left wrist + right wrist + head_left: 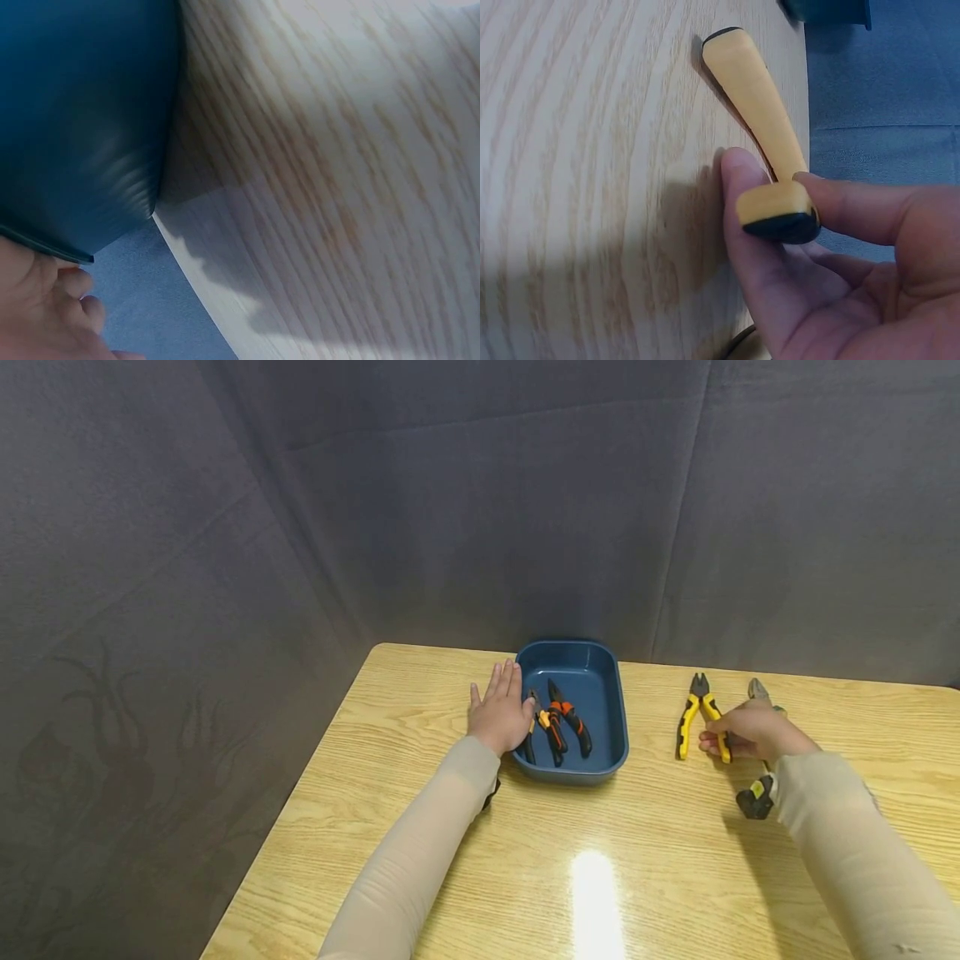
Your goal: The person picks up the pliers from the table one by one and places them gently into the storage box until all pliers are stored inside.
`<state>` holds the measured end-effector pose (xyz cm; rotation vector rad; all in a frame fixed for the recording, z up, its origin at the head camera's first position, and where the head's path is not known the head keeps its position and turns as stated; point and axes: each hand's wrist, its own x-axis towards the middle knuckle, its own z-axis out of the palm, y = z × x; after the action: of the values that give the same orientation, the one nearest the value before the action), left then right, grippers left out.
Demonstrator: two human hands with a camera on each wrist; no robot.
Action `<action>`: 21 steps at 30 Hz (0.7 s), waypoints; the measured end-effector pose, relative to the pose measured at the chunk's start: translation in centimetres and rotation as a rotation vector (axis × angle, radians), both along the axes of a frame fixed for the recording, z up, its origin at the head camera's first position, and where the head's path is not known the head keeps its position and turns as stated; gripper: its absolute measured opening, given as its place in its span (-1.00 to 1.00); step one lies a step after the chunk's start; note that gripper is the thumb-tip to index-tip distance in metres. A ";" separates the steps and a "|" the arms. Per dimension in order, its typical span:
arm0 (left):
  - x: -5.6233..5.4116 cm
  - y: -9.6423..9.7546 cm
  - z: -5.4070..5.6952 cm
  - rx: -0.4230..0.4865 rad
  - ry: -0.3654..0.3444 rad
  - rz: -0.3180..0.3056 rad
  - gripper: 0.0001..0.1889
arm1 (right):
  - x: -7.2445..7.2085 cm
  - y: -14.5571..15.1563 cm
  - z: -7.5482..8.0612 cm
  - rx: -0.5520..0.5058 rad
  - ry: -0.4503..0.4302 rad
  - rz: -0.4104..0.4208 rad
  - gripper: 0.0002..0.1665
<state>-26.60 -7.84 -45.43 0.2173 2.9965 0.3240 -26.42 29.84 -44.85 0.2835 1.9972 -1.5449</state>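
Note:
My left hand (501,714) rests at the left rim of a blue plastic tray (570,656). Its fingers lie straight, and the thumb reaches over the rim. Inside the tray are orange-and-black pliers (576,731) and other pliers (553,731) beside them, partly overlapping. To the tray's right, my right hand (757,731) pinches one handle of yellow-and-black pliers (686,722) between thumb and fingers. The right wrist view shows that grip on the yellow handle (769,202), while the other handle slants away, spread apart.
Another pair of pliers (757,689) lies partly hidden beneath the right hand. A black-and-yellow object (756,797) sits by the right cuff, its kind unclear. The wooden table (525,877) ends at a grey cloth wall (480,527) behind the tray.

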 end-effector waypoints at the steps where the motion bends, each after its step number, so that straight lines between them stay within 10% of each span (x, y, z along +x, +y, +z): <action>1: 0.0 0.0 0.0 0.000 0.000 0.001 -0.30 | 0.0 0.0 0.0 -0.004 0.006 0.003 -0.59; 21: 0.3 0.2 0.2 -0.001 0.000 0.004 -0.28 | 0.9 -0.1 0.1 0.032 0.069 0.009 -0.41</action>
<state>-26.27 -7.61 -45.21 0.2112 2.9972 0.3226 -25.49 29.74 -44.74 0.2371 2.0753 -1.5377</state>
